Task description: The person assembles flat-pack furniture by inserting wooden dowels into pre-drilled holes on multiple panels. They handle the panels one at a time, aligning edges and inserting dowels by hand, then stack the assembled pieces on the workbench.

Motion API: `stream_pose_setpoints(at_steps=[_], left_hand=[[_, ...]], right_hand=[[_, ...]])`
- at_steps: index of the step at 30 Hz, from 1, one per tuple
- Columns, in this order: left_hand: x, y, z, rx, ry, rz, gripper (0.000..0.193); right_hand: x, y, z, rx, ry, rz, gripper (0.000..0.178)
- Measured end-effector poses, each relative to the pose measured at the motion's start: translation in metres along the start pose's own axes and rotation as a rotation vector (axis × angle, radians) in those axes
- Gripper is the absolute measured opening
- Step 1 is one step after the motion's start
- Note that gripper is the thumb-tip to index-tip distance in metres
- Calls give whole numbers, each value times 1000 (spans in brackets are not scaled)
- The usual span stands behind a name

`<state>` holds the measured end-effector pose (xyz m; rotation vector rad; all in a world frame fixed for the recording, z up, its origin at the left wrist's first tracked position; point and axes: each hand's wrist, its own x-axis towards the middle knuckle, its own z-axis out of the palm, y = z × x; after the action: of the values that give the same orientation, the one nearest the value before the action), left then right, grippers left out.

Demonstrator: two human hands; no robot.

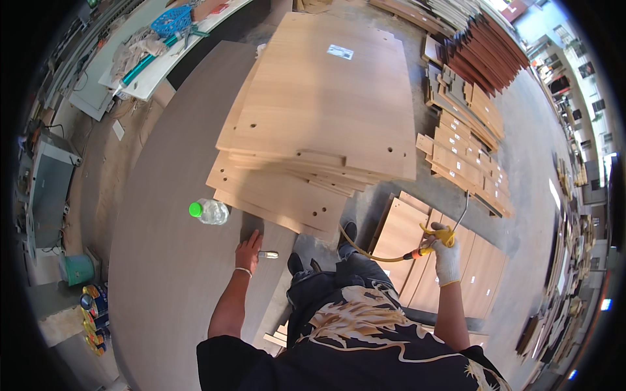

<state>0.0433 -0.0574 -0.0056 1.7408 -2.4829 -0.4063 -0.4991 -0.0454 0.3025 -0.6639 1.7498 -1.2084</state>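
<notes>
My left hand [247,255], bare and with a bracelet at the wrist, lies on a large grey-brown board with fingers stretched out. A short shiny tool handle [268,255] shows at its thumb side; the rest of that tool cannot be made out. Up and left of the hand, a clear bottle with a green cap [213,212] lies on its side. My right hand [444,248], in a white glove, is closed round a yellow air blow gun [443,235]. Its bent metal nozzle points away from me, and a yellow hose [365,252] runs left from its orange connector.
Ahead is an uneven stack of drilled wood panels [326,98] on the grey-brown board [176,260]. More panels [479,260] lie low at my right, with piles [466,153] beyond. At far left stand a cluttered white table [147,91] and a green bucket [77,269].
</notes>
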Motion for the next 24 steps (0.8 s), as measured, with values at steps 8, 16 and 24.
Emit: stream_pose_setpoints(at_steps=[8,16,24], left_hand=[[1,18,-40,170,52,-422,51],[69,165,-138,-338,737,-850,23],[159,270,-225,-334,994,-956,24]], right_hand=[[148,-23,-64,240,6,-148,46],[282,-93,-97,455,-128,-290,43],[409,-182,-15,33,-201,-406,42]])
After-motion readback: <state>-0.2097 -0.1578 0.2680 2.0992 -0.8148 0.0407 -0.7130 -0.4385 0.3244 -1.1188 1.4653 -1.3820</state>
